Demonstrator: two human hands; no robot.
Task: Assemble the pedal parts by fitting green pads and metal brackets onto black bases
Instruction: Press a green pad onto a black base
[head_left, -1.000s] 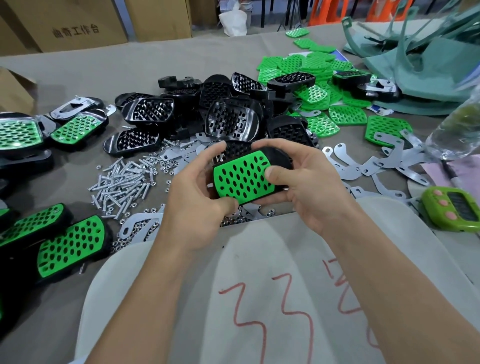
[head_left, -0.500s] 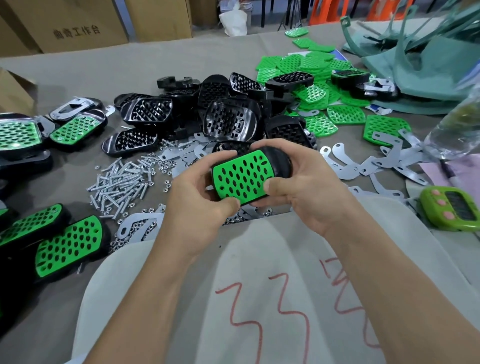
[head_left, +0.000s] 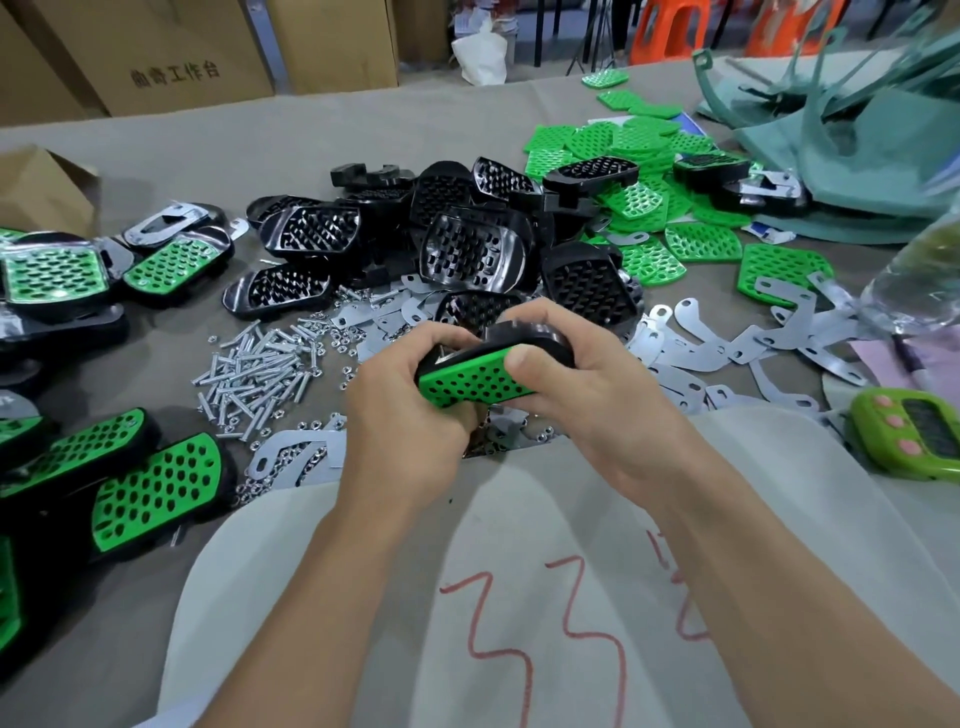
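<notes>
Pad (head_left: 470, 382) seating on black base (head_left: 524, 335)!
My left grip (head_left: 410, 415), right grip (head_left: 587, 395) clench both; finished pedals (head_left: 156, 488) lower left, base pile (head_left: 467, 249) waits.

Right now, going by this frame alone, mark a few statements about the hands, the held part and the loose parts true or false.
1. The left hand and the right hand grip the same black base, with a green pad on it. True.
2. That green pad faces away from the camera. False: it faces the camera.
3. A pile of loose screws lies left of the hands. True.
4. The loose green pads are heaped at the near left. False: they lie at the far right. Assembled pedals lie at the near left.
</notes>
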